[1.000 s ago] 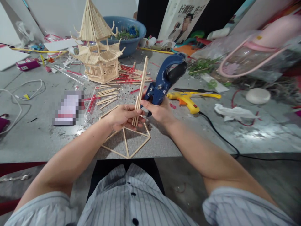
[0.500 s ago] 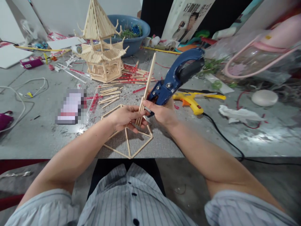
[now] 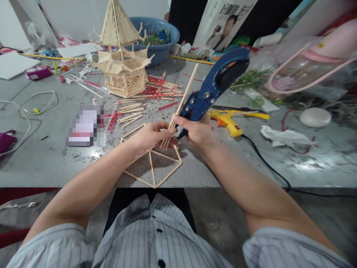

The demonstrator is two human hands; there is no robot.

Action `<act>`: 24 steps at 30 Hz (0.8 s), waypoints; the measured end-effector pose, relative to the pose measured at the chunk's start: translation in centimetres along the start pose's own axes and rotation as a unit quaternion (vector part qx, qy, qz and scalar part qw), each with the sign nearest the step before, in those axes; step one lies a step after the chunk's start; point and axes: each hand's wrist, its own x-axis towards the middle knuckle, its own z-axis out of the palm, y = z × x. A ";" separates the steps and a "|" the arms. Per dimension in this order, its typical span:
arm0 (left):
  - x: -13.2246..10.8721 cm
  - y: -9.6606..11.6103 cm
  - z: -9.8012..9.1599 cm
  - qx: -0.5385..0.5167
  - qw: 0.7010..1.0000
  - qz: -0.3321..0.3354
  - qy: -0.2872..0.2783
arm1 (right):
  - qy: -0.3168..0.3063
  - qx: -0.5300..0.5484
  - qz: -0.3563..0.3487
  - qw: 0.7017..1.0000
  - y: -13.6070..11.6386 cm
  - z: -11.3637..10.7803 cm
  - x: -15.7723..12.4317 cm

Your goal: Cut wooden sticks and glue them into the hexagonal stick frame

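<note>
Several thin wooden sticks (image 3: 165,143) are pinched in the fingers of my left hand (image 3: 156,137), one long stick (image 3: 187,89) rising well above the shorter ones. My right hand (image 3: 198,131) is wrapped round blue cutting pliers (image 3: 208,93), and its thumb presses against the sticks. The jaws of the pliers sit right beside the sticks; whether they touch is hidden by my fingers. Below both hands, a flat frame of sticks (image 3: 153,169) with spokes lies at the table's front edge, partly covered by my left hand.
A stick-built pagoda (image 3: 126,70) stands at the back left, with loose sticks (image 3: 131,111) before it. A phone (image 3: 85,124) lies left. To the right are a yellow glue gun (image 3: 230,123) with a black cord, crumpled tissue (image 3: 284,137) and a blue basin (image 3: 167,48) farther back.
The long stick has tilted further to the right in my left fingers. My right hand and the pliers have shifted slightly right, with the handles swung a little up and away.
</note>
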 end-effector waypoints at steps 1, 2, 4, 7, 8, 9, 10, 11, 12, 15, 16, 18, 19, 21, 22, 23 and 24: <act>0.1 0.0 0.0 -0.002 1.000 0.005 0.009 | 0.006 -0.002 -0.005 1.000 0.0 -0.1 0.0; 0.2 0.0 0.1 0.002 1.000 0.009 0.018 | 0.010 -0.006 -0.007 1.000 0.0 -0.2 0.1; 0.3 0.0 0.2 0.014 0.999 0.006 0.033 | 0.001 -0.020 -0.011 1.000 0.1 -0.3 0.1; 0.3 0.3 0.4 0.022 0.999 -0.015 0.040 | -0.021 -0.040 -0.026 0.999 0.2 -0.2 0.1; 0.3 0.3 0.4 0.021 0.999 -0.020 0.037 | -0.027 -0.048 -0.031 0.998 0.2 -0.2 0.1; 0.2 0.4 0.3 0.021 0.999 -0.023 0.031 | -0.031 -0.057 -0.034 0.997 0.2 -0.2 0.0; 0.2 0.4 0.3 0.023 0.999 -0.024 0.024 | -0.035 -0.069 -0.035 0.996 0.1 -0.1 0.0; 0.2 0.4 0.2 0.028 0.999 -0.024 0.018 | -0.040 -0.081 -0.036 0.995 0.0 -0.1 -0.1; 0.2 0.3 0.1 0.036 0.999 -0.023 0.015 | -0.043 -0.093 -0.038 0.994 -0.1 -0.2 -0.2; 0.3 0.2 0.0 0.044 0.999 -0.022 0.014 | -0.047 -0.121 -0.040 0.991 -0.6 -0.3 -0.3; 0.3 0.3 -0.1 0.036 0.999 -0.020 0.022 | -0.052 -0.121 -0.035 0.991 -0.7 -0.3 -0.4; 0.5 0.4 -0.3 0.003 0.999 -0.006 0.049 | -0.075 -0.112 -0.020 0.991 -0.8 -0.4 -0.4; 0.6 0.5 -0.4 -0.019 0.997 0.009 0.070 | -0.087 -0.105 -0.013 0.991 -0.7 -0.4 -0.3; 0.7 0.7 -0.7 -0.068 0.990 0.045 0.114 | -0.109 -0.092 -0.007 0.990 -0.5 -0.4 -0.3; 0.8 0.8 -0.9 -0.091 0.985 0.060 0.130 | -0.118 -0.089 -0.006 0.989 -0.4 -0.4 -0.2; 0.8 0.9 -1.0 -0.110 0.981 0.072 0.142 | -0.126 -0.088 -0.006 0.988 -0.2 -0.3 -0.2; 0.9 1.0 -1.1 -0.125 0.978 0.080 0.148 | -0.133 -0.087 -0.005 0.987 0.0 -0.3 -0.2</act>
